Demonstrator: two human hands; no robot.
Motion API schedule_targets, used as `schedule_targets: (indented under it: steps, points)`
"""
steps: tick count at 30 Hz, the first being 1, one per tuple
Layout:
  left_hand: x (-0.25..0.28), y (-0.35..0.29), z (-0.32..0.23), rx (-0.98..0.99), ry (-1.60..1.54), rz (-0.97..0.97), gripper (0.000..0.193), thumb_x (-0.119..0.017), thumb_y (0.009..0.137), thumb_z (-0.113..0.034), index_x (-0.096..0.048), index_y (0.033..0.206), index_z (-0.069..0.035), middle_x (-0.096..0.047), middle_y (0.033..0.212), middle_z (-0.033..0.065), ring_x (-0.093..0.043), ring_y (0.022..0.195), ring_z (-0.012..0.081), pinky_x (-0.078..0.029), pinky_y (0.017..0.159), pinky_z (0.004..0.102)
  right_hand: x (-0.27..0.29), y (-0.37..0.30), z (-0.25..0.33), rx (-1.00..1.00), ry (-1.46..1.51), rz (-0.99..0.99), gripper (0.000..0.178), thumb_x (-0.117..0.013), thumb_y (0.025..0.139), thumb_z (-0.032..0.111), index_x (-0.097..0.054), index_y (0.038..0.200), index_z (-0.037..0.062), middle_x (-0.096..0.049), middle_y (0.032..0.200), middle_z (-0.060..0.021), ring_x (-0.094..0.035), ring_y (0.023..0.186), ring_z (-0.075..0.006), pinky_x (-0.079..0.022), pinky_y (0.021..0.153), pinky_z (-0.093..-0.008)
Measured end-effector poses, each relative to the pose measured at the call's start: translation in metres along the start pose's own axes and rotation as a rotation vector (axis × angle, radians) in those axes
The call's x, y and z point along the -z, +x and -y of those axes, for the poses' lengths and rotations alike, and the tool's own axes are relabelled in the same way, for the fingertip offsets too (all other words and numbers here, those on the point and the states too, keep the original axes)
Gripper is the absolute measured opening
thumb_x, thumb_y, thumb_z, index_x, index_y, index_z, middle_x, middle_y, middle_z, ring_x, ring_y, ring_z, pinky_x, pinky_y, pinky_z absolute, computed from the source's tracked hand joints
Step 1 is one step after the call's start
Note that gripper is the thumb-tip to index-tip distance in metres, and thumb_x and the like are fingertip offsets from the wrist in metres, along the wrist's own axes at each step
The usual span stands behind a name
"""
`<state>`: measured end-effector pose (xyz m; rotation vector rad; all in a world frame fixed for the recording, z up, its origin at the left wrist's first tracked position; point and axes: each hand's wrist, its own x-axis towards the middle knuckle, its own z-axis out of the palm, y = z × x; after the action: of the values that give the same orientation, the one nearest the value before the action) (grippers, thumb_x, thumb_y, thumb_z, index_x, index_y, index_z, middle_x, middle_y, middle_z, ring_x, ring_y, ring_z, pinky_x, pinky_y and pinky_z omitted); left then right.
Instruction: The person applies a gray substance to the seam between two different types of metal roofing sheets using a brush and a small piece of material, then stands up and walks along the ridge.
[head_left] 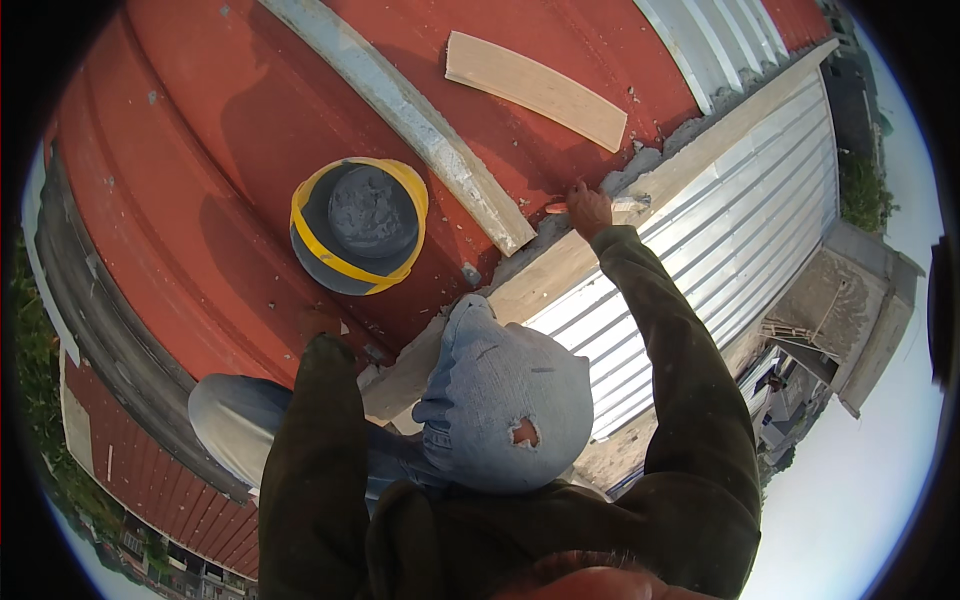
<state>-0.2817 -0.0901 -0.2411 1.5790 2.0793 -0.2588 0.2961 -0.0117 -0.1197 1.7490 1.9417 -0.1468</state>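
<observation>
My right hand (588,210) is closed around a small tool with an orange handle (556,208), at the joint between the red roof and the pale ledge. On the other side of the fist shows the tool's pale, smeared end (632,203); its exact kind is unclear. My left hand (318,322) is low over the red roofing, dim beside the dark sleeve, and its fingers cannot be made out. Between my hands, toward the left, stands a dark bucket with a yellow rim (416,190), holding grey wet mortar (368,208).
A loose wooden board (535,90) lies on the red metal roof (215,190). A pale, mortar-stained strip (420,125) runs down to the ledge (545,275). Beyond the ledge is ribbed silvery sheeting (720,215). My knee (510,390) in torn jeans is over the ledge.
</observation>
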Motion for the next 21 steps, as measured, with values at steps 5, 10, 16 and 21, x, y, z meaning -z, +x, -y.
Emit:
schedule_targets:
  steps: [5, 10, 16, 21]
  points:
    - [0.017, -0.006, -0.019, 0.094, -0.055, -0.035, 0.028, -0.053, 0.081, -0.021, -0.064, 0.072, 0.003, -0.062, 0.072, 0.0242, -0.063, 0.071, 0.0394, -0.05, 0.062, 0.0443, 0.008, -0.009, -0.017, -0.009, 0.067, 0.046, 0.024, -0.049, 0.082, 0.013, -0.055, 0.105, 0.0085, -0.056, 0.108, -0.0105, -0.063, 0.082, -0.0272, -0.045, 0.076, -0.0447]
    - [0.01, -0.001, -0.037, 0.08, -0.038, -0.001, 0.027, -0.053, 0.081, -0.021, -0.064, 0.076, 0.003, -0.063, 0.074, 0.0236, -0.064, 0.073, 0.0382, -0.05, 0.062, 0.044, -0.001, -0.027, -0.036, -0.074, 0.271, -0.032, 0.031, -0.05, 0.082, 0.011, -0.053, 0.113, 0.0129, -0.056, 0.11, -0.0072, -0.062, 0.086, -0.0294, -0.044, 0.078, -0.046]
    - [-0.029, 0.004, 0.04, -0.039, 0.007, -0.051, 0.026, -0.053, 0.08, -0.021, -0.063, 0.078, 0.003, -0.063, 0.075, 0.0234, -0.064, 0.075, 0.0384, -0.05, 0.063, 0.044, 0.013, -0.004, -0.009, 0.018, 0.149, 0.033, 0.024, -0.049, 0.081, 0.011, -0.058, 0.103, 0.009, -0.056, 0.109, -0.0087, -0.063, 0.084, -0.0254, -0.044, 0.079, -0.0437]
    - [0.014, 0.001, -0.032, 0.146, -0.184, 0.069, 0.024, -0.056, 0.079, -0.02, -0.063, 0.079, 0.003, -0.063, 0.078, 0.0238, -0.063, 0.076, 0.0388, -0.05, 0.064, 0.0445, 0.007, -0.016, -0.02, 0.037, 0.001, 0.109, 0.023, -0.05, 0.082, 0.011, -0.054, 0.103, 0.0061, -0.057, 0.107, -0.0102, -0.064, 0.079, -0.0265, -0.044, 0.075, -0.0423]
